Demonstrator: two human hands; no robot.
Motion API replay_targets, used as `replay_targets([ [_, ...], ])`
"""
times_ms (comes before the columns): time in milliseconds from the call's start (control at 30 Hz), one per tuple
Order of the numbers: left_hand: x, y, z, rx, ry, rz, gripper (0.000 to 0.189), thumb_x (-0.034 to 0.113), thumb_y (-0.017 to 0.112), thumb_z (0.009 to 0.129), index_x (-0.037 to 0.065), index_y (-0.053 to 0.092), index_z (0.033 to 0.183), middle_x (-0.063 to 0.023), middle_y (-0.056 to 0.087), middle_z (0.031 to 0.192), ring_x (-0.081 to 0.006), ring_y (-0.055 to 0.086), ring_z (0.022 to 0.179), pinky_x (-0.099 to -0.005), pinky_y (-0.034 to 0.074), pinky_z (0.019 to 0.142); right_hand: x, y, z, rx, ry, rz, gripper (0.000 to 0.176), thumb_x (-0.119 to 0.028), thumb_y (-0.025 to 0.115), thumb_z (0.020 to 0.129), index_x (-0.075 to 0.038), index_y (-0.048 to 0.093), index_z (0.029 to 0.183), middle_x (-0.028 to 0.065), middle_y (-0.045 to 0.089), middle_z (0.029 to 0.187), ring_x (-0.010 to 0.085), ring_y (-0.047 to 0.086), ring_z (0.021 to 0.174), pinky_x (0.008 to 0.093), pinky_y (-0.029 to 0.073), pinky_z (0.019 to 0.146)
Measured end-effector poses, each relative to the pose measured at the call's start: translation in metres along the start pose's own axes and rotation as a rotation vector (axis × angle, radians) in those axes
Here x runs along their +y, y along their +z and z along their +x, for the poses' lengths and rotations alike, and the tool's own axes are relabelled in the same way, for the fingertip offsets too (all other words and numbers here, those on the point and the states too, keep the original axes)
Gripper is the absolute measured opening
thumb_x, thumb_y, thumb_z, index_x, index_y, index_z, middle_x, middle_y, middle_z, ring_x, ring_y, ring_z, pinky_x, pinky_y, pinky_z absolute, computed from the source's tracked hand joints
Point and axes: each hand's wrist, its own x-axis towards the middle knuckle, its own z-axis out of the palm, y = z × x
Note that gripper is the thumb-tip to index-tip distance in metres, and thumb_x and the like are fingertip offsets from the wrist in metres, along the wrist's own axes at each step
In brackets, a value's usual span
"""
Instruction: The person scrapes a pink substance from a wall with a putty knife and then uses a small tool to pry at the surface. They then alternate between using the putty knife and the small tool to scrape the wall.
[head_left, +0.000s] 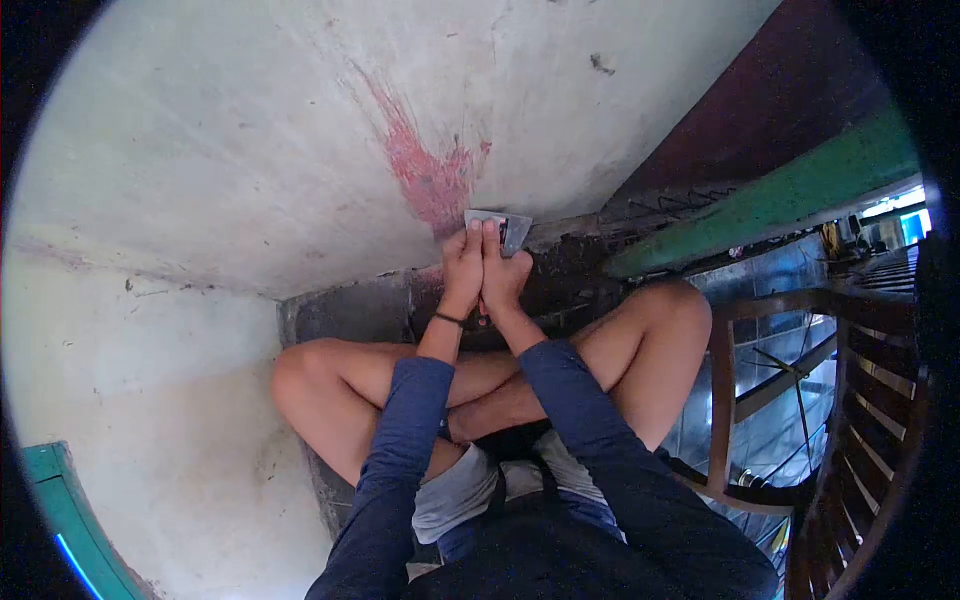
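A scraper [517, 230] with a flat, wide metal blade is held up against the lower part of the pale wall [250, 150]. My right hand [506, 277] is closed around its handle, a bit of which shows red below the palms. Pressed alongside, my left hand [461, 268] also grips the tool, its fingertips reaching the back of the blade. Just left of the blade, a rough red patch [425, 170] shows where the white surface is worn off. Most of the handle is hidden between the two hands.
My crossed legs [640, 370] are on the dark tiled floor close to the wall. A green pole [770, 195] slants along the right, with a wooden slatted chair [725, 400] below it. A green frame [80, 520] stands at lower left.
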Motion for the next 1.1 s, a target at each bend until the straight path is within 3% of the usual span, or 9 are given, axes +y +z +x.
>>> replay_targets([
  [167, -0.054, -0.018, 0.007, 0.051, -0.163, 0.084, 0.046, 0.042, 0.05, 0.097, 0.001, 0.066, 0.088, -0.0038, 0.064, 0.078, -0.0125, 0.055, 0.07, -0.0291, 0.047, 0.064, 0.026, -0.004, -0.001, -0.024, 0.176, -0.219, 0.062, -0.056, 0.069, 0.078, 0.006, 0.065, 0.071, 0.0166, 0.065, 0.066, 0.0232, 0.062, 0.062, 0.0388, 0.048, 0.059],
  [267, -0.003, -0.006, -0.004, 0.007, 0.036, 0.145, 0.046, 0.041, 0.05, 0.097, -0.001, 0.067, 0.085, -0.0064, 0.064, 0.079, -0.0159, 0.055, 0.071, -0.0331, 0.047, 0.065, -0.003, -0.007, -0.004, -0.049, -0.01, 0.027, 0.065, -0.058, 0.07, 0.076, 0.007, 0.066, 0.073, 0.0166, 0.066, 0.068, 0.0224, 0.063, 0.064, 0.0387, 0.048, 0.061],
  [367, 0.005, -0.004, -0.007, -0.001, 0.083, 0.153, 0.047, 0.041, 0.051, 0.096, -0.002, 0.066, 0.084, -0.0072, 0.063, 0.078, -0.0159, 0.055, 0.071, -0.034, 0.047, 0.065, 0.007, -0.001, 0.001, -0.013, 0.023, 0.014, 0.057, -0.05, 0.072, 0.077, 0.006, 0.067, 0.073, 0.0155, 0.066, 0.066, 0.0204, 0.063, 0.063, 0.0389, 0.049, 0.062],
  [500, -0.031, -0.008, -0.006, 0.18, -0.221, 0.22, 0.048, 0.038, 0.049, 0.098, -0.006, 0.065, 0.087, -0.0057, 0.064, 0.074, -0.0148, 0.053, 0.07, -0.0363, 0.046, 0.065, 0.037, 0.001, 0.002, -0.006, 0.189, -0.127, 0.054, -0.049, 0.071, 0.08, 0.004, 0.068, 0.075, 0.0162, 0.067, 0.069, 0.022, 0.064, 0.064, 0.0384, 0.049, 0.062],
  [600, -0.008, -0.004, -0.006, 0.063, 0.038, 0.187, 0.049, 0.039, 0.049, 0.097, -0.007, 0.065, 0.088, -0.0097, 0.065, 0.074, -0.017, 0.056, 0.069, -0.0377, 0.046, 0.065, 0.017, -0.004, 0.003, -0.066, -0.008, 0.021, 0.056, -0.053, 0.068, 0.081, 0.003, 0.066, 0.072, 0.0093, 0.065, 0.067, 0.0179, 0.06, 0.061, 0.033, 0.048, 0.06],
  [633, -0.012, -0.005, 0.003, 0.067, 0.032, 0.173, 0.051, 0.04, 0.047, 0.097, -0.007, 0.066, 0.088, -0.0154, 0.066, 0.075, -0.0212, 0.058, 0.068, -0.0378, 0.046, 0.065, 0.006, -0.005, 0.004, -0.091, -0.019, -0.002, 0.058, -0.055, 0.068, 0.079, 0.003, 0.066, 0.074, 0.0108, 0.066, 0.069, 0.0197, 0.061, 0.061, 0.0337, 0.048, 0.061],
  [833, -0.043, -0.008, 0.001, 0.15, -0.126, 0.046, 0.049, 0.037, 0.048, 0.098, -0.006, 0.066, 0.086, -0.0112, 0.063, 0.069, -0.0147, 0.054, 0.066, -0.0347, 0.045, 0.062, 0.032, 0.0, -0.001, 0.018, 0.133, -0.129, 0.063, -0.054, 0.072, 0.076, 0.009, 0.065, 0.072, 0.0175, 0.066, 0.066, 0.0244, 0.064, 0.063, 0.0406, 0.049, 0.062],
  [933, 0.008, -0.002, -0.01, 0.068, 0.151, 0.209, 0.047, 0.036, 0.049, 0.097, -0.006, 0.067, 0.089, -0.0111, 0.065, 0.072, -0.014, 0.055, 0.069, -0.0353, 0.046, 0.065, 0.001, 0.0, 0.002, -0.035, 0.008, 0.021, 0.063, -0.054, 0.072, 0.076, 0.008, 0.066, 0.072, 0.0184, 0.067, 0.069, 0.0244, 0.064, 0.065, 0.0408, 0.049, 0.063],
  [1100, -0.025, -0.005, -0.009, 0.125, -0.032, 0.188, 0.05, 0.042, 0.049, 0.097, -0.004, 0.068, 0.09, -0.0067, 0.067, 0.08, -0.0141, 0.057, 0.071, -0.0319, 0.047, 0.068, 0.036, 0.0, 0.005, -0.037, 0.14, -0.155, 0.059, -0.051, 0.071, 0.078, 0.008, 0.065, 0.074, 0.0149, 0.065, 0.066, 0.0225, 0.061, 0.062, 0.0398, 0.048, 0.06],
])
